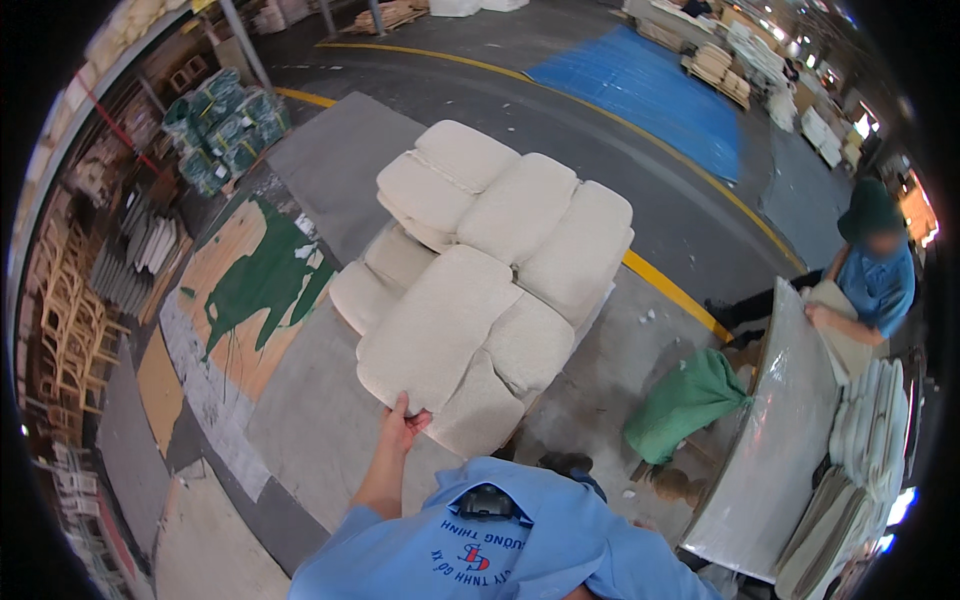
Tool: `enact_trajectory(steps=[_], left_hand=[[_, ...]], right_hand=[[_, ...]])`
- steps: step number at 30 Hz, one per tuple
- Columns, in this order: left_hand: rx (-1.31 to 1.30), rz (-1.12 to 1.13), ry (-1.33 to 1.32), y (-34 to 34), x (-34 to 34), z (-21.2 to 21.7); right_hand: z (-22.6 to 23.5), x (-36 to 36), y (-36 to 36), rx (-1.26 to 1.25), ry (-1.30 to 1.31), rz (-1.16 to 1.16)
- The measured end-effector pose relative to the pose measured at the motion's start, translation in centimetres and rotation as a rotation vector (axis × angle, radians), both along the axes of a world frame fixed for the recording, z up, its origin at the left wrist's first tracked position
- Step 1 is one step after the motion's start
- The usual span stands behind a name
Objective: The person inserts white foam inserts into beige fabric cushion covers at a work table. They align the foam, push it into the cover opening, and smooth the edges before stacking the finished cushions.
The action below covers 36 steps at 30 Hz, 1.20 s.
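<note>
A stack of cream textured seat cushions [575,250] stands in front of me, laid in several overlapping layers. My left hand [403,425] grips the near left corner of the top cushion [435,325], thumb at its edge and the other fingers partly hidden beneath it. That cushion lies slanted across its neighbours, over a smaller-looking cushion [530,345] to its right. Another cushion [475,410] sits lower, close to my body. My right hand does not show; the blue shirt covers that side.
At right, a co-worker [870,260] handles a pale cushion behind a plastic-covered table [770,440]. A green sack [690,405] sits on the floor before it. Cardboard and a green sheet [265,275] lie at left, near wooden chair frames [65,320] and wrapped green bundles [225,125].
</note>
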<state>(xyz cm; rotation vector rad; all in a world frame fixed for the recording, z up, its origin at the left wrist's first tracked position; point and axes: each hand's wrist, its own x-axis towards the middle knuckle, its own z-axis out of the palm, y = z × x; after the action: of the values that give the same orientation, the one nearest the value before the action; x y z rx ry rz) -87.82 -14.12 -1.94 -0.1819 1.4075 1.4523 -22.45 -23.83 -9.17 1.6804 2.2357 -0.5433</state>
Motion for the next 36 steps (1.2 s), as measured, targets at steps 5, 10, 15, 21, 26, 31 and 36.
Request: enact_trajectory(steps=[5, 10, 15, 21, 26, 31, 36], left_hand=[[-0.038, 0.006, 0.003, 1.5, -0.6, 2.5], [-0.02, 0.0, -0.065, 2.6, 3.3, 2.6], [-0.003, -0.066, -0.049, 1.6, 4.5, 3.9], [-0.292, -0.358, 0.001, 3.9, 12.5, 1.5], [-0.37, -0.879, 0.168, 4.3, 25.4, -0.9], [-0.365, -1.225, 0.312, 2.7, 36.7, -0.3], [-0.296, -1.523, 0.388, 1.6, 47.8, -0.6]], right_hand=[[-0.2, 0.0, -5.9, -0.13, 0.111, -0.156], [-1.1, -3.3, -5.5, -0.173, 0.427, -0.502], [-0.3, -9.7, 3.7, -0.3, 0.815, -1.218], [0.6, -3.6, 1.8, -0.061, 0.78, -1.18], [-2.9, 4.7, -13.8, -0.027, 0.752, -1.563], [-1.1, 10.6, -31.8, -0.302, 0.445, -2.054], [1.8, 14.9, -42.5, -0.312, 0.388, -2.327]])
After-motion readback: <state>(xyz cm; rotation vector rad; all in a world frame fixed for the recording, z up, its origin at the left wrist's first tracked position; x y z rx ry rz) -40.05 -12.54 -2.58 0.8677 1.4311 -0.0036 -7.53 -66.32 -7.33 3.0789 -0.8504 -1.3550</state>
